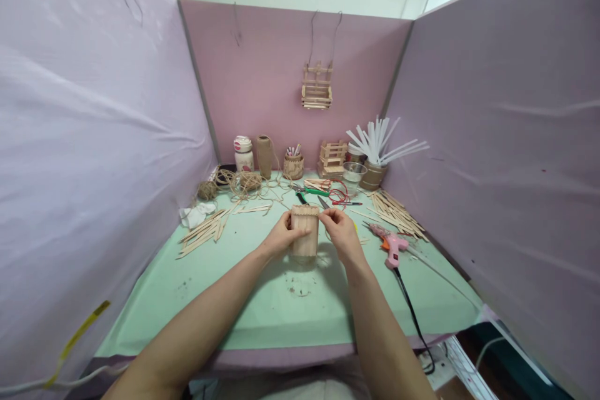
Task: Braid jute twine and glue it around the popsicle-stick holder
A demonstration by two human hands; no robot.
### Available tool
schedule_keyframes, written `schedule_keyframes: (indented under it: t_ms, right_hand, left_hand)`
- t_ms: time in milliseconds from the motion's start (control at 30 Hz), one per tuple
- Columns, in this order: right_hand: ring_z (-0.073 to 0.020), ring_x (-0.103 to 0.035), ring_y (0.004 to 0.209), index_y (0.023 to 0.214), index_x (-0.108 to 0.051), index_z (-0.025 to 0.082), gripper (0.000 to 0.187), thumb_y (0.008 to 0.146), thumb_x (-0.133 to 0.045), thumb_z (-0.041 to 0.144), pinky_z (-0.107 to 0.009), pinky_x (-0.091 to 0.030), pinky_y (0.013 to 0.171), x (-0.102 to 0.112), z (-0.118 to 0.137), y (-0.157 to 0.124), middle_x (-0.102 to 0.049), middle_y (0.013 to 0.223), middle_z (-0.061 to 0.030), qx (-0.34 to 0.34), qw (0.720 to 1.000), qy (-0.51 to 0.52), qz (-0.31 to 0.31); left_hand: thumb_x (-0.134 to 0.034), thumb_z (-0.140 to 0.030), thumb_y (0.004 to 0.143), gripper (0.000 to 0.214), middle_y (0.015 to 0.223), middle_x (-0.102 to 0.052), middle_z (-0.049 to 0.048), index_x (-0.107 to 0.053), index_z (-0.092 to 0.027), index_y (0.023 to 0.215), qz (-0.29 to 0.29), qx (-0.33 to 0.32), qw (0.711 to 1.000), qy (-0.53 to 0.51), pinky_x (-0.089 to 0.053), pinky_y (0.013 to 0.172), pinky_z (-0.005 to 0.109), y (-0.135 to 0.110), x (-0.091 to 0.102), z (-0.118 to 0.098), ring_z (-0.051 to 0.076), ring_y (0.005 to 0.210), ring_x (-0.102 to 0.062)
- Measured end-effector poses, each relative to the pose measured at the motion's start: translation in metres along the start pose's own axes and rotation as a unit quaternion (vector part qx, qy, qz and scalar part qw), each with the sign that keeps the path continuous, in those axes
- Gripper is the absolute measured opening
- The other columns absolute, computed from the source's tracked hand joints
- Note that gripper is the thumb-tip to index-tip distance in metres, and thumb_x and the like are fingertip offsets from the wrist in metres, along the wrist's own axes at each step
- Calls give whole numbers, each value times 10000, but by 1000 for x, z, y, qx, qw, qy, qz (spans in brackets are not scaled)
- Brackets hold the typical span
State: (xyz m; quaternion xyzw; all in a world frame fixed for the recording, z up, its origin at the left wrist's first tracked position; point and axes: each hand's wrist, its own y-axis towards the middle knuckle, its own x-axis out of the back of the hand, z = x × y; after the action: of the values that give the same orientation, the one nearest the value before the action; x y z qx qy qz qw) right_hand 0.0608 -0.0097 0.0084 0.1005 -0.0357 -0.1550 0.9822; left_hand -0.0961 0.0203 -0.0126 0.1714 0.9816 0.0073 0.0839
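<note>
The cup (305, 239) is held at the middle of the table (262, 325), between near and far edges, its long axis nearly upright, its trimmed end pointed up. Its left side is gripped by the left hand (281, 235); beside that end, the right hand (342, 232) is pinched, its hold unclear.

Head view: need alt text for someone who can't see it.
A left hand holds a pale cup at a green table, the right hand close against the cup's rim. A pink glue gun lies to the right, with loose wooden sticks on both sides. Tangled twine sits behind, toward the left.
</note>
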Motion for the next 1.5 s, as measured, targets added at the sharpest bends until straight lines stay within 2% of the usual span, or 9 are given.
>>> schedule_keyframes:
  t_ms: [100, 200, 367, 533, 733, 967, 1100, 1333, 1500]
  right_hand:
    - [-149, -560, 770, 883, -574, 183, 326, 714, -621, 459, -266, -434, 685, 1, 1, 3, -632, 849, -30, 48, 998, 26, -25]
    - [-178, -590, 925, 985, -550, 189, 361, 745, -617, 450, -314, -445, 815, 7, 8, 8, -646, 988, -68, 66, 996, 31, 41]
    - [-185, -619, 850, 1010, -551, 200, 357, 742, -639, 419, -322, -460, 772, 19, 26, 14, -670, 853, -37, 23, 984, -40, 175]
    - [-171, -604, 729, 941, -568, 190, 349, 680, -697, 381, -286, -456, 645, 20, 38, 15, -656, 771, -20, -13, 975, -67, 212]
    - [-145, -557, 626, 915, -543, 188, 399, 652, -717, 431, -247, -399, 529, 15, 33, 15, -637, 726, -7, -23, 975, -70, 208]
    - [-137, -544, 610, 881, -528, 196, 379, 652, -719, 429, -236, -386, 502, 13, 34, 13, -622, 714, 0, -9, 979, -69, 191]
    - [-161, -589, 683, 888, -520, 205, 353, 666, -713, 398, -259, -439, 558, 13, 37, 12, -633, 728, -3, -6, 978, -73, 193]
    - [-194, -616, 979, 1008, -519, 216, 262, 802, -581, 365, -342, -472, 825, 22, 45, 14, -682, 958, -57, 71, 972, -59, 215]
    - [-195, -628, 896, 1018, -536, 211, 286, 775, -612, 341, -333, -481, 757, 29, 48, 20, -680, 913, -46, 94, 957, -120, 247]
  left_hand:
    - [-813, -321, 568, 590, 1119, -608, 120, -549, -162, 1071, 40, 41, 998, -25, -494, 827, 379, 1, 3, -3, 261, 1012, -588]
    - [-801, -335, 591, 581, 1112, -608, 111, -539, -167, 1082, 70, 60, 995, -26, -498, 802, 367, -1, 5, -5, 250, 983, -597]
    - [-789, -364, 612, 635, 1168, -583, 125, -509, -170, 1148, 82, 48, 995, 29, -479, 848, 395, -3, 5, -4, 275, 1054, -570]
    - [-792, -376, 606, 661, 1179, -573, 125, -491, -169, 1157, 85, 40, 994, 64, -474, 867, 404, -3, 4, -5, 290, 1092, -551]
    - [-791, -365, 613, 666, 1189, -574, 128, -496, -175, 1178, 79, 30, 993, 77, -468, 886, 428, -6, 2, -8, 298, 1095, -551]
    - [-784, -378, 622, 654, 1174, -586, 122, -500, -184, 1179, 80, 20, 995, 63, -480, 865, 430, -7, 1, -8, 291, 1070, -566]
    - [-781, -380, 625, 658, 1176, -580, 121, -490, -183, 1181, 81, 12, 995, 64, -485, 855, 419, -7, 1, -8, 288, 1072, -563]
    - [-783, -373, 613, 648, 1197, -570, 104, -486, -185, 1158, 60, -16, 996, 66, -477, 881, 379, -7, 1, -13, 269, 1105, -548]
    - [-771, -387, 629, 629, 1182, -576, 96, -485, -185, 1151, 59, -19, 997, 56, -473, 879, 375, -7, 0, -16, 258, 1090, -556]
